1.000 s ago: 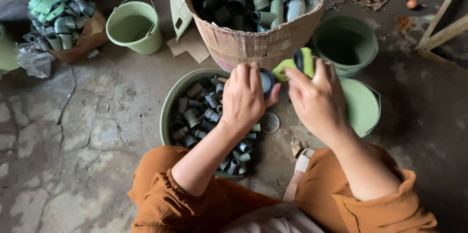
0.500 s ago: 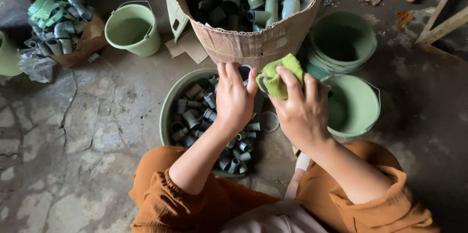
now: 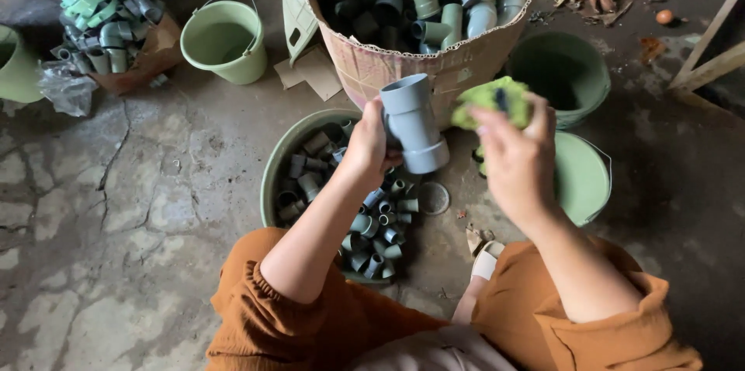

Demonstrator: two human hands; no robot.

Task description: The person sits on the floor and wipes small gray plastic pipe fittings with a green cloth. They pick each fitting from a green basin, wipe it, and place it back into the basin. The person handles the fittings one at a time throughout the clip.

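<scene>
Our left hand (image 3: 369,150) is clamped on a grey fitting (image 3: 413,124), held up over the basin (image 3: 273,177); our right hand (image 3: 516,157) pinches a green cloth (image 3: 489,98) just beside it. Wiping seems in hand; the cloth must meet the fitting.

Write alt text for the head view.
A person's left hand holds up a grey pipe fitting while the right hand grips a green cloth, above a green basin and cardboard box of similar fittings.
</scene>
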